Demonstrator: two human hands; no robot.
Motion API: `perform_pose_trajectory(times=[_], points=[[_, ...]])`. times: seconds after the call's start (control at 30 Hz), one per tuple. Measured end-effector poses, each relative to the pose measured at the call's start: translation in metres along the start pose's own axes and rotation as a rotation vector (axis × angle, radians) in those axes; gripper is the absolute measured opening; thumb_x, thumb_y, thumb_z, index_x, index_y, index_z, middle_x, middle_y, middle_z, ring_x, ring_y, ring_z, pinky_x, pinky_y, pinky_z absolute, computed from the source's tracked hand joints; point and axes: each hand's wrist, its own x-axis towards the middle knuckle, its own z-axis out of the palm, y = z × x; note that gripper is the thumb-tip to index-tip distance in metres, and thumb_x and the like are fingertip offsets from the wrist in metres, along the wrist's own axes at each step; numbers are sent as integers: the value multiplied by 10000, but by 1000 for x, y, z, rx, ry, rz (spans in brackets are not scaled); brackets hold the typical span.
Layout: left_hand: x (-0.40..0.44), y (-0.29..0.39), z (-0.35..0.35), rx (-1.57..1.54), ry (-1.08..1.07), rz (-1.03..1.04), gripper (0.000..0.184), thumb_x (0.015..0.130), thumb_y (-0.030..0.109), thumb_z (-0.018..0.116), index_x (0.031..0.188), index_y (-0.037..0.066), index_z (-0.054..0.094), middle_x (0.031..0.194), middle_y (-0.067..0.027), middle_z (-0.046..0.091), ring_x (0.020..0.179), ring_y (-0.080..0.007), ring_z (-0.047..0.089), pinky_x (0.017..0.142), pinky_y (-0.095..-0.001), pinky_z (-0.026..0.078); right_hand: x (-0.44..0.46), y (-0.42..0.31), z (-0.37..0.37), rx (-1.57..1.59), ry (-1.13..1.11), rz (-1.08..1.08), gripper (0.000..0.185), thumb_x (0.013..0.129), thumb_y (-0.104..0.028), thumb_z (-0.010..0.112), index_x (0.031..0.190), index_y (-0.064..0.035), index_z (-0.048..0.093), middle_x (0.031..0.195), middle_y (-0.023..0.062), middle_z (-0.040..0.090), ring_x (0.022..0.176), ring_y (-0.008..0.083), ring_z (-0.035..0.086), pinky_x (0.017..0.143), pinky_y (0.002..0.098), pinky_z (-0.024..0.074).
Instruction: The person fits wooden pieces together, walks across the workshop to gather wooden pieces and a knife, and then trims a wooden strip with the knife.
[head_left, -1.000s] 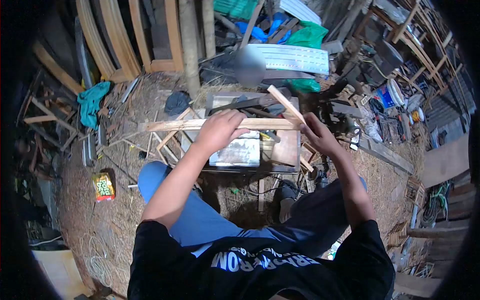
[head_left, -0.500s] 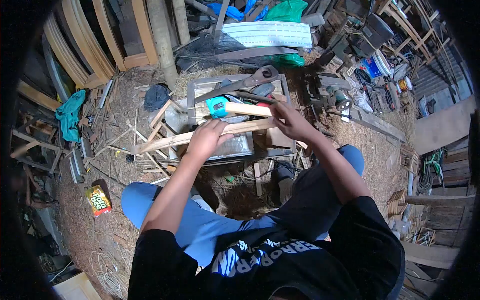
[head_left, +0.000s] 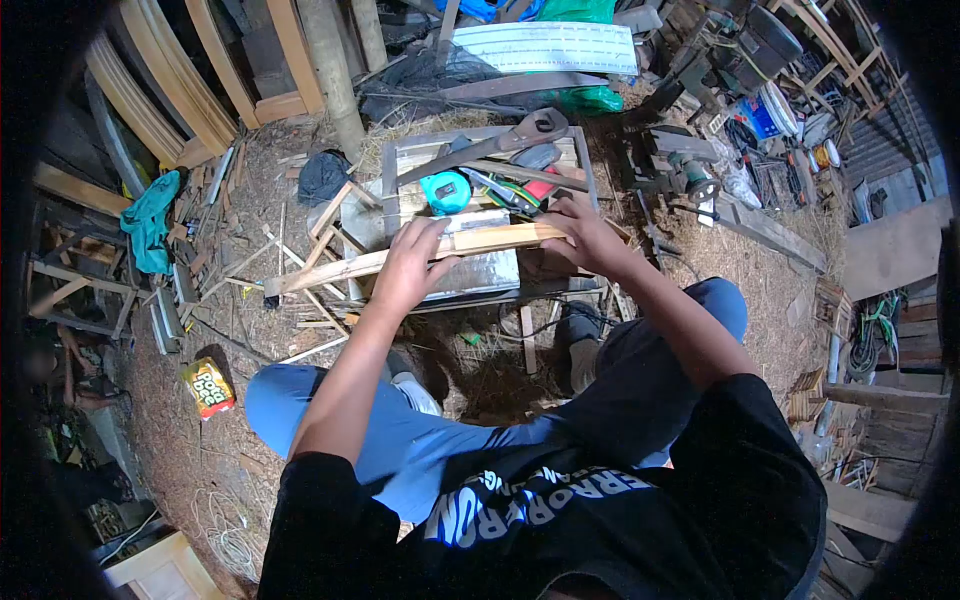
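A long, slightly curved wooden strip lies across in front of me, over the near part of a low workbench. A shorter wooden block rests along its right part. My left hand is closed around the long strip near its middle. My right hand grips the right end, where block and strip meet; some fingertips are hidden. Just beyond my hands lie a teal tape measure, a handsaw and a green-and-black hand tool.
Wooden frames lean at the upper left. A snack bag lies on the ground at left, and a teal cloth hangs above it. Scrap sticks clutter the bench's left side. A machine with a disc stands at right.
The shorter block, angled away from the strip before, now lies along it. My right hand has turned with the block, and my left hand has stayed on the strip. The view has shifted slightly.
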Motion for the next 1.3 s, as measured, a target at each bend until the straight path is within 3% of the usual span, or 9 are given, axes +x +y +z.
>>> perform_pose_trajectory(times=[0.3,0.4,0.5,0.7,0.73,0.83,0.97,1.2,1.3], points=[[8,4,4,-45,-77,15,377,826,138,849,1144,12,694,1131,-157,649,1073,-380,645,955,-455,517,9,-5,12,-21,14,-9,420,882,-206,787,1275,-82,709,1235,185,634,1182,403,596,1018,493,475],[8,2,8,-75,-57,-29,349,826,128,847,1115,3,697,1085,-156,658,1049,-379,650,932,-449,521,9,-9,5,65,10,52,470,887,-180,801,1331,-91,678,1263,201,622,1227,398,576,1077,477,452],[7,2,10,-91,-24,-32,330,831,126,846,1100,-3,706,1056,-157,662,1037,-373,651,922,-443,521,3,-7,2,64,156,48,499,859,-165,853,1310,-68,663,1305,188,620,1224,342,614,1086,439,470],[8,2,7,-105,-35,-44,312,837,128,845,1096,4,722,1051,-152,666,1030,-364,652,915,-438,521,-11,18,5,656,107,446,364,877,-72,853,1174,-8,652,1210,77,689,1122,164,664,1027,330,518],[9,4,5,-96,-41,-43,303,838,121,841,1095,10,725,1050,-151,668,1031,-364,652,915,-437,522,-12,18,8,718,150,418,340,884,-53,845,1163,-1,658,1135,55,714,1103,150,668,1013,329,524],[10,6,4,-76,-42,-40,298,838,113,836,1095,12,726,1050,-152,668,1031,-362,650,918,-432,524,-14,19,12,786,211,443,417,862,-112,882,1190,15,657,1111,81,735,1089,180,700,992,348,549],[11,9,5,-94,-24,-29,282,836,96,830,1068,-3,703,1018,-156,648,977,-354,653,860,-423,539,-20,18,13,645,190,413,367,863,-59,866,1175,19,691,1134,61,730,1065,133,680,997,307,537],[12,15,3,-107,-61,-89,302,824,96,833,1084,15,706,1043,-159,671,1027,-355,657,911,-417,526,-11,8,3,394,146,349,440,853,-231,878,1184,17,727,1104,87,757,1021,169,707,928,320,564],[12,13,6,-79,-52,-56,297,827,91,827,1086,9,705,1038,-161,662,1003,-355,657,893,-418,530,-8,10,6,346,142,330,418,858,-217,864,1188,-3,725,1080,100,753,995,185,714,899,331,567]])
